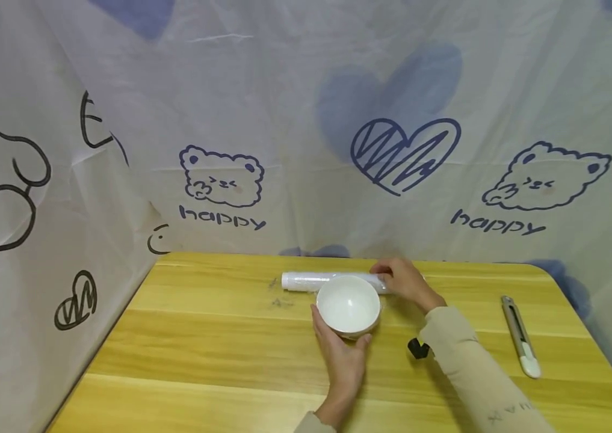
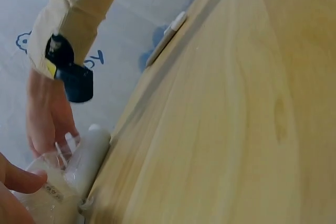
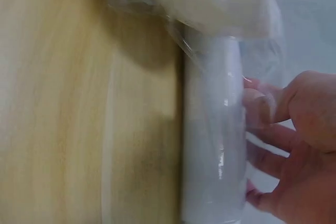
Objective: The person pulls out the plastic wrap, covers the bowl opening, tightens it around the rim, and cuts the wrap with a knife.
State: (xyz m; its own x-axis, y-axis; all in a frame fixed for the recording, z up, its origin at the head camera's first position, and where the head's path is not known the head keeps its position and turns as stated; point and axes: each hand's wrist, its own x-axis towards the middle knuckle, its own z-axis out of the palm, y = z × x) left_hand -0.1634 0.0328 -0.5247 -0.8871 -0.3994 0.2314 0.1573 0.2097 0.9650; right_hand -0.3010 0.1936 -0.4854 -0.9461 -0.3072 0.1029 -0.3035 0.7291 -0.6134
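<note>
A white bowl [image 1: 348,304] sits near the back middle of the table. My left hand [image 1: 340,361] holds it from the front, thumb on the right side and fingers on the left. Just behind the bowl lies a roll of cling film [image 1: 302,281], lengthwise from left to right. At the roll's right end, my right hand [image 1: 405,282] pinches clear film between thumb and forefinger. In the right wrist view, loose cling film [image 3: 270,51] stretches from the bowl [image 3: 210,3] to those fingertips, and the other fingers lie along the roll [image 3: 212,145].
A utility knife [image 1: 520,337] with a white end lies on the right of the wooden table [image 1: 203,337]. The black wrist camera [image 1: 418,348] sticks out beside the right sleeve. A printed cloth [image 1: 295,120] hangs behind the table and along its left side.
</note>
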